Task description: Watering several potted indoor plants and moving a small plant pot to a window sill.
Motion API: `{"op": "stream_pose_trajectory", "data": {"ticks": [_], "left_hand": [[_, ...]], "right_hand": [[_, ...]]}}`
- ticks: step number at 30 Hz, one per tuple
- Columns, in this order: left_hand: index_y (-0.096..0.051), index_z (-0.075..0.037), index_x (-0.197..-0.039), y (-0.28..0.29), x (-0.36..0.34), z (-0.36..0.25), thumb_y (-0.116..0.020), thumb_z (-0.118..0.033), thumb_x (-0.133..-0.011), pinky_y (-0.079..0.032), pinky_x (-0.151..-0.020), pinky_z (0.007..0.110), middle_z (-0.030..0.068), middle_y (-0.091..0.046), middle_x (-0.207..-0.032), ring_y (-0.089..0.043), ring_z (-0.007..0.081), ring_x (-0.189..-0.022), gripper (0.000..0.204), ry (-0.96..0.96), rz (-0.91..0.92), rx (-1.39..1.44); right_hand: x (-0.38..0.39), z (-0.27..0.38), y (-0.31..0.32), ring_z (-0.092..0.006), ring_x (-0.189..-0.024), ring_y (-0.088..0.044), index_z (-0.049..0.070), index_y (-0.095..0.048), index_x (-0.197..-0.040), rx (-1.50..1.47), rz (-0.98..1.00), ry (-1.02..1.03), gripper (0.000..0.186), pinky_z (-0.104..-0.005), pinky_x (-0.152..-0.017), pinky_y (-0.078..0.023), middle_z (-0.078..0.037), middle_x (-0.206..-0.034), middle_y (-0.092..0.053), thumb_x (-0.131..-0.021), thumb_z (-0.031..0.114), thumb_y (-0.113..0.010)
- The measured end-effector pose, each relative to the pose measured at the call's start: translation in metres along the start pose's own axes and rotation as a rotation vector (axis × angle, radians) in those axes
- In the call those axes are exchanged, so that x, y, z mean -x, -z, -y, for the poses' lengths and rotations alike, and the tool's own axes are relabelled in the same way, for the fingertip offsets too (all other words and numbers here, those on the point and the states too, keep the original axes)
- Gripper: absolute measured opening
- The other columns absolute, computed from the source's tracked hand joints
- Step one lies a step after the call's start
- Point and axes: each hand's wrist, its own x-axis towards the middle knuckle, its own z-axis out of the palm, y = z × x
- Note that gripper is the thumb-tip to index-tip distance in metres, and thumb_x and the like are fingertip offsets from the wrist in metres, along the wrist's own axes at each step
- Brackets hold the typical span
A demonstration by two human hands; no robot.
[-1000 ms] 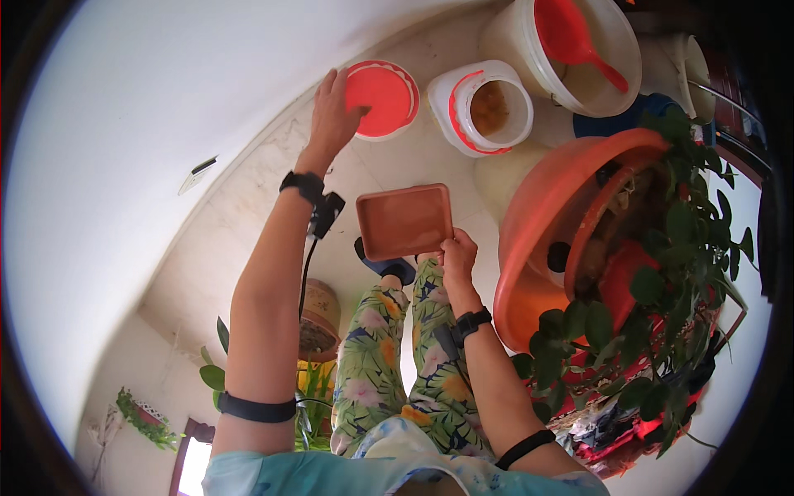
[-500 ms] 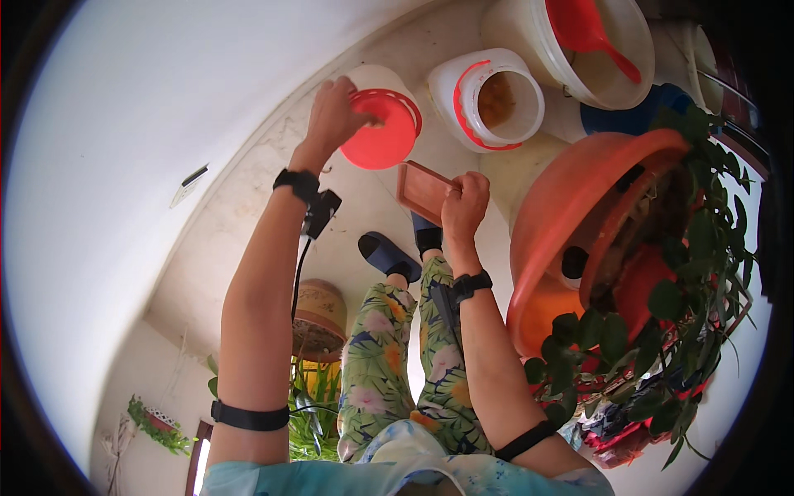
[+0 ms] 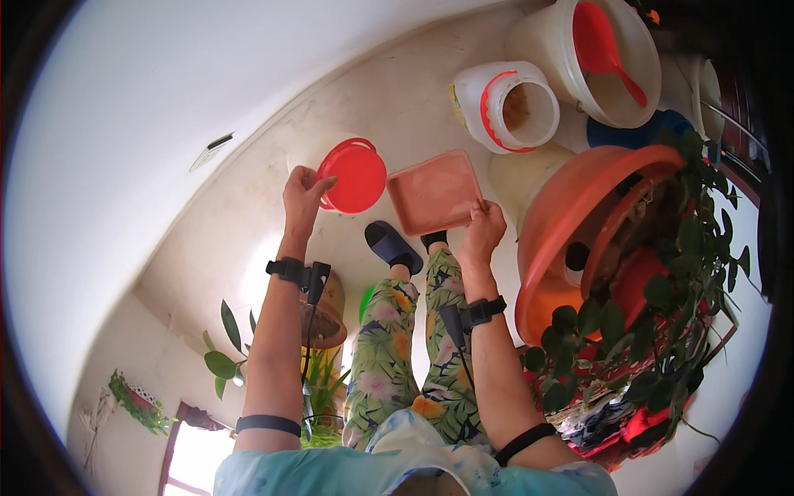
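Observation:
My left hand is closed on the edge of a round red plastic lid, held out in front of me. My right hand grips the right-hand lower corner of a shallow rectangular terracotta-coloured tray, which sits beside the lid at a short gap. Beyond them stands a white plastic jug with a red handle and an open mouth, brownish contents inside. My feet in dark slippers are below the tray and lid.
At upper right are a large white bucket with a red scoop, a blue container and large orange basins under trailing leaves. Potted plants stand lower left. A white wall curves along the left.
The red lid was on a pale container; my left hand has lifted it and drawn it downward, nearer me. The tray in my right hand has moved up and rightward, tilting on the way.

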Motion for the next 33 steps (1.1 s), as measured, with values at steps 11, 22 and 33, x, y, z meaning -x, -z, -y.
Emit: {"op": "stream_pose_trajectory", "data": {"ticks": [11,22,33], "left_hand": [[-0.054,-0.014,-0.079,0.014,0.052,0.098,-0.063,-0.032,-0.082,-0.044,-0.067,0.025,-0.0043,-0.058,-0.072,-0.055,0.0067,-0.068,0.021,0.373,0.138,0.325],[-0.048,-0.007,-0.117,0.040,0.068,0.134,-0.061,-0.035,-0.082,-0.045,-0.073,0.038,0.0090,-0.057,-0.103,-0.054,0.0198,-0.098,0.047,0.597,0.016,0.766],[-0.044,-0.002,-0.105,0.039,0.058,0.147,-0.076,-0.004,-0.062,-0.051,-0.071,0.030,0.0110,-0.055,-0.098,-0.059,0.0209,-0.086,0.054,0.502,-0.085,0.601]], "right_hand": [[0.029,0.001,-0.020,-0.0138,-0.071,-0.055,0.002,-0.055,-0.090,-0.267,0.309,-0.196,0.013,-0.0282,-0.062,-0.046,-0.005,-0.083,-0.057,-0.086,0.014,-0.053],[0.034,-0.081,-0.081,-0.0112,-0.061,-0.054,-0.003,-0.060,-0.086,0.341,0.509,0.281,0.015,-0.0253,-0.054,-0.048,-0.005,-0.072,-0.058,-0.080,0.011,-0.057],[0.055,-0.048,-0.116,-0.0219,-0.069,-0.059,0.003,-0.060,-0.100,0.279,0.729,0.164,0.028,-0.0322,-0.065,-0.048,-0.010,-0.077,-0.062,-0.079,0.022,-0.061]]}}
